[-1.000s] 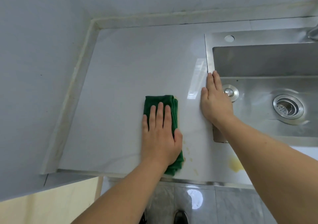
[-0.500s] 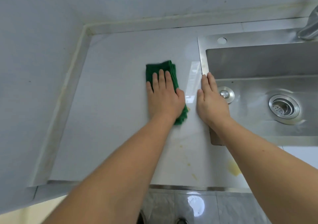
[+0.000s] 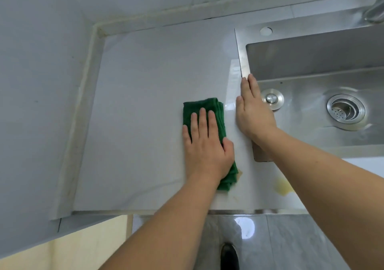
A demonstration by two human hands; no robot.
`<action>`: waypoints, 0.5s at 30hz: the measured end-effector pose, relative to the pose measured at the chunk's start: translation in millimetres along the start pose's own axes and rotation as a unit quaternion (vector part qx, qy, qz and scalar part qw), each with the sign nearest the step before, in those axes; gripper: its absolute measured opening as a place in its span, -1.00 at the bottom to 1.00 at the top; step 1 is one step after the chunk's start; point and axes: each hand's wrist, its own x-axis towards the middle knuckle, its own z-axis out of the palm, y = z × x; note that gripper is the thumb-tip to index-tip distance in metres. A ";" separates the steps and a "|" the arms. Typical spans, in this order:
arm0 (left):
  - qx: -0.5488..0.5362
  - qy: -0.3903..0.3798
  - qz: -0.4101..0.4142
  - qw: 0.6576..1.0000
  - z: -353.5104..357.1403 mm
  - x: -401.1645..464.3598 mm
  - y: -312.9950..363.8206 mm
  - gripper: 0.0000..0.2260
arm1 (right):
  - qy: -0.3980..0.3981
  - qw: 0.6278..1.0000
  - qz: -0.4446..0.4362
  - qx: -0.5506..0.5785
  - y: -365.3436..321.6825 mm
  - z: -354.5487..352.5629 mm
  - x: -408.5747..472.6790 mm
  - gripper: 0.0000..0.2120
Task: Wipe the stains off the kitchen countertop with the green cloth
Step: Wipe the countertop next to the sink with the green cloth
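Two bare hands are on the pale grey stone countertop [image 3: 145,103], and only the left hand [image 3: 204,145] works. It lies flat on the folded dark green cloth [image 3: 216,112], palm down, with the fingers straight and close together and the thumb out at the right edge of the cloth; nothing is pinched, the cloth is only pressed. The cloth is in the middle of the counter, a little toward the near edge, just left of the steel sink [image 3: 311,66] but apart from it. Its near right corner touches a small yellowish smear [image 3: 240,173].

I judge the cloth to be soft, light and thick in its folds, so it will slide easily on the smooth glossy stone and may bunch or unfold if pushed only from one end. A flat palm over its middle, with even pressure, seems the best hold.

The right hand [image 3: 252,114] rests flat on the left rim of the sink, fingers together and pointing far, holding nothing; it seems to steady the body. Both forearms reach from the near side.

One larger yellow stain [image 3: 281,187] stays uncovered near the front edge, to the right of the cloth, partly behind the right forearm, so the wiping looks not finished
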 end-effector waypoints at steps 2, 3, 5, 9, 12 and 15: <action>0.007 0.015 -0.016 1.000 -3.9 45.2 9.5 -0.35 | 0.005 1.000 -0.005 -0.001 2.9 2.4 2.6 -0.48; 0.008 0.018 -0.019 1.000 -5.6 67.5 15.0 -0.36 | 0.010 1.000 -0.007 -0.002 4.6 3.6 3.9 -0.48; 0.006 0.022 -0.016 1.000 -8.3 105.4 24.0 -0.37 | 0.019 1.000 -0.011 -0.001 6.8 6.3 4.4 -0.48; 0.003 0.030 -0.005 1.000 -9.9 156.3 34.8 -0.38 | 0.034 0.999 -0.014 0.000 8.6 8.0 4.7 -0.50; 0.009 0.042 0.005 0.999 -9.1 165.9 36.0 -0.39 | 0.043 0.999 -0.011 -0.014 8.6 9.1 4.7 -0.51; 0.014 0.041 0.016 0.999 -5.6 144.2 32.3 -0.41 | 0.047 0.999 -0.016 -0.011 7.2 8.7 4.4 -0.51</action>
